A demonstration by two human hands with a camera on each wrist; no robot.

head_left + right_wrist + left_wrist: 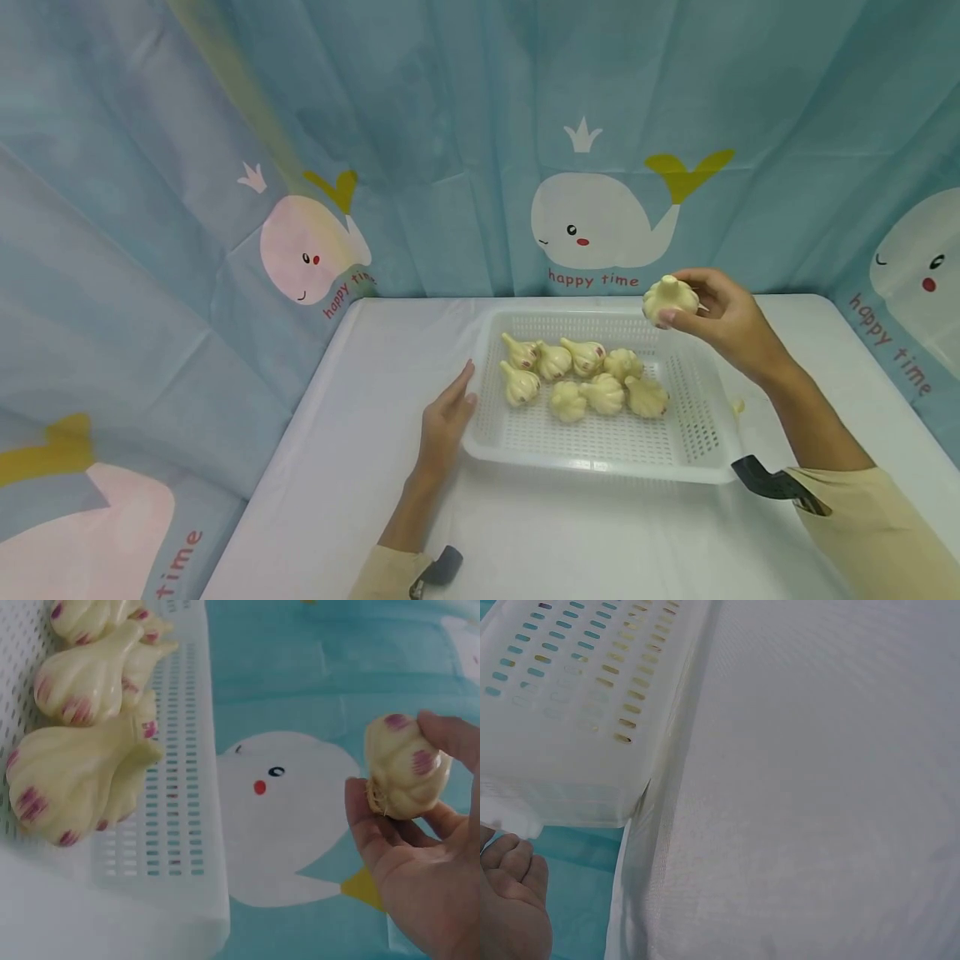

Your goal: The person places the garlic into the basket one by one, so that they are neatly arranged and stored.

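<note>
My right hand [723, 321] holds a garlic bulb [670, 300] between thumb and fingers, above the back right corner of a white plastic basket [600, 467]. In the right wrist view this bulb [405, 769] shows purple patches and a rooty base. Inside the basket lie several more garlic bulbs [606, 393], grouped from the left to the middle right. Against the basket's left side rests my left hand [446, 417], its fingers extended along the outer rim. The left wrist view shows the left hand's fingers [517, 859] right beneath the basket's edge.
The basket stands on a table with a white cloth [360, 417]. A small yellowish piece [738, 407] lies just right of the basket. Behind and at both sides hangs a blue curtain [465, 150] printed with whales.
</note>
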